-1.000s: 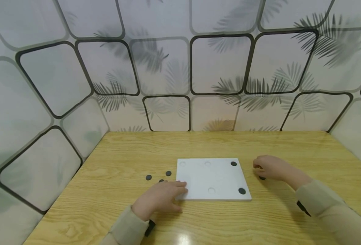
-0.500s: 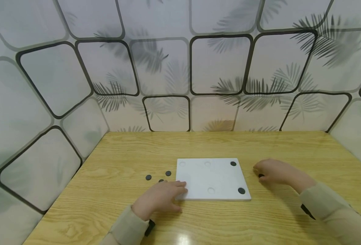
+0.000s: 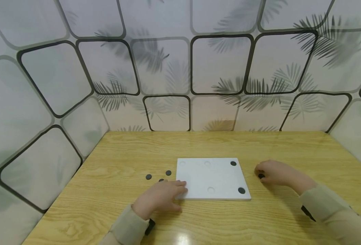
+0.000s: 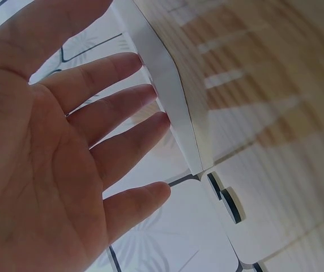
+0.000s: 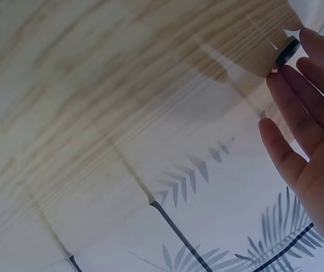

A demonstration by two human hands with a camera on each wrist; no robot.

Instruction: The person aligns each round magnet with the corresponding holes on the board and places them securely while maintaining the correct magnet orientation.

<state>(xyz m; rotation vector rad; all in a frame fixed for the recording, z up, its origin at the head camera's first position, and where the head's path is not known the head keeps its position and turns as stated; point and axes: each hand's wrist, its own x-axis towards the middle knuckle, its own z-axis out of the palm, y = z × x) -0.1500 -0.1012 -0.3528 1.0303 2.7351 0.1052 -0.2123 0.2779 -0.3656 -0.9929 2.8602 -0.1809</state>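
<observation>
Your left hand (image 3: 160, 199) lies flat with fingers straight on the near left corner of the white board (image 3: 212, 178), on the table (image 3: 122, 163). Your right hand (image 3: 273, 173), just right of the board, has its grip on a black disc (image 3: 261, 176) pinched at the fingertips. Two discs sit in the board's right-hand holes; three lie left of it.

A board (image 3: 212, 177) is laid at the centre of the desk (image 3: 199, 221). Two discs (image 3: 233, 163) are seated on it, at 1 and 5 o'clock. Three loose discs (image 3: 148, 177) are placed at 9 o'clock, just beside it. One disc (image 3: 261, 176) is found at 3 o'clock.
</observation>
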